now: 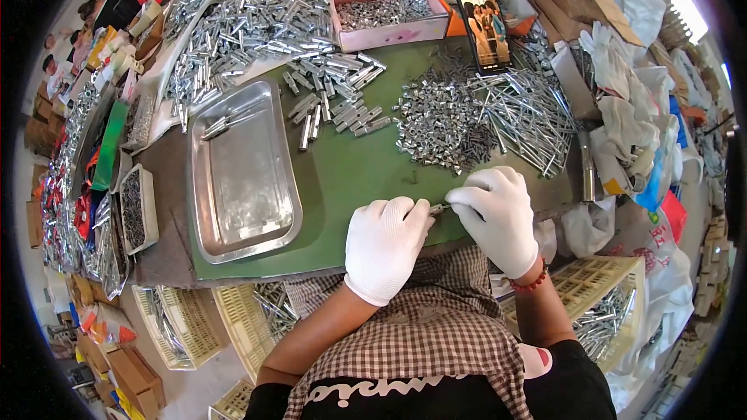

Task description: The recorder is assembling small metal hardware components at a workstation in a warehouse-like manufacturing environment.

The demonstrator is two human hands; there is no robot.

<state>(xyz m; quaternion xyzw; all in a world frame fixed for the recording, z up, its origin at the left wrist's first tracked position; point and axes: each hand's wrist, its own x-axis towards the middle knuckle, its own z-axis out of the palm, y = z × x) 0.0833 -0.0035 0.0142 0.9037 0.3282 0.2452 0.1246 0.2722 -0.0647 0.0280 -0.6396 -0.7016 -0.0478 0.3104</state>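
Both my hands wear white knit gloves and meet over the near edge of the green work mat (342,179). Closed around a small silver metal piece (438,208) is my left hand (387,250), with only the piece's end showing between the gloves. The fingers of my right hand (498,218) pinch at that same end; anything else in them is hidden. Just beyond lie a heap of short silver sleeves (432,120), some small dark screws (476,142) and a pile of long thin metal rods (537,113).
To the left lies a steel tray (245,179) with a few rods (233,120) inside. Silver metal tubes (257,19) are heaped at the back, beside a pink box (389,33) of small parts. A phone (484,27) stands upright behind the sleeves. Plastic crates (580,288) sit below the table.
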